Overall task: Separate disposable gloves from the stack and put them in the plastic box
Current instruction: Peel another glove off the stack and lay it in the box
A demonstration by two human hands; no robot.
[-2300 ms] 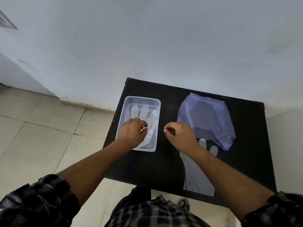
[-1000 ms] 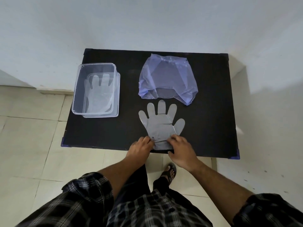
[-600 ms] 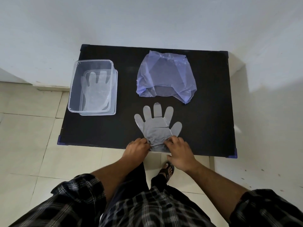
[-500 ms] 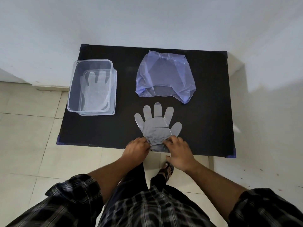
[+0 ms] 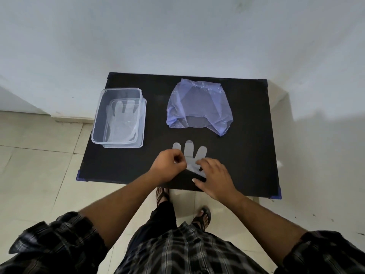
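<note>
White wall and pale floor tiles surround the black table point(image 5: 252, 155) where I stand. My left hand point(image 5: 167, 167) is curled, fingertips pinching the edge of a clear glove from the stack point(image 5: 190, 157) near the front edge. My right hand point(image 5: 215, 177) lies spread, fingers pressing the stack flat. At the left, the plastic box point(image 5: 96, 125) holds gloves; a purple bag point(image 5: 199, 107) lies beyond the stack.

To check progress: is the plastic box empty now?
No, a clear glove lies flat inside the box, fingers pointing toward the wall.
</note>
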